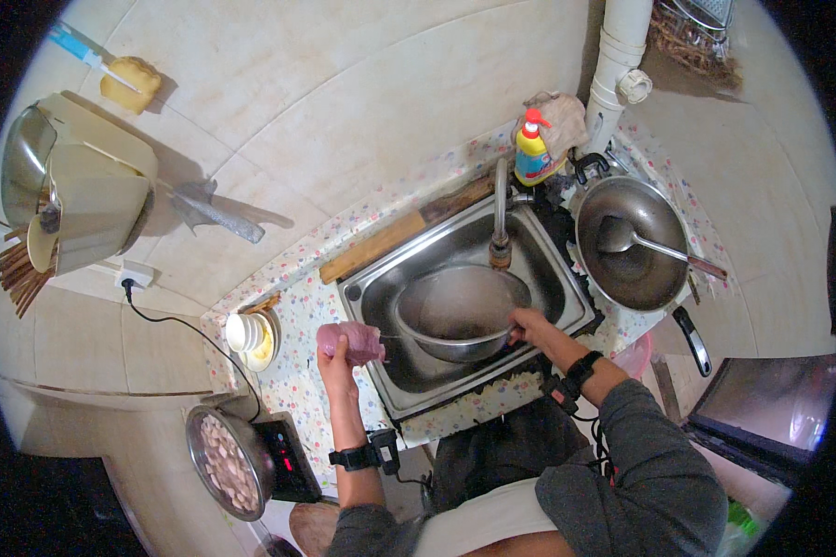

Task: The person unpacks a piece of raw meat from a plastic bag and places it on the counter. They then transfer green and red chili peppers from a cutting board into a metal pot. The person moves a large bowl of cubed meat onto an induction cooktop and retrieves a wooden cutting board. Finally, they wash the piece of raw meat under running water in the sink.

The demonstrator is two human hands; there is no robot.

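Note:
My left hand grips a pink cloth, bunched into a roll, over the counter at the sink's left edge. A large metal bowl stands in the stainless steel sink, tilted, below the faucet; what it holds looks like murky liquid. At the bowl's right rim is my right hand, its fingers closed on the rim.
A wok with a spatula lies right of the sink. Behind stands a dish soap bottle. To the left are stacked white bowls, an induction cooktop and a metal basin of pale chunks.

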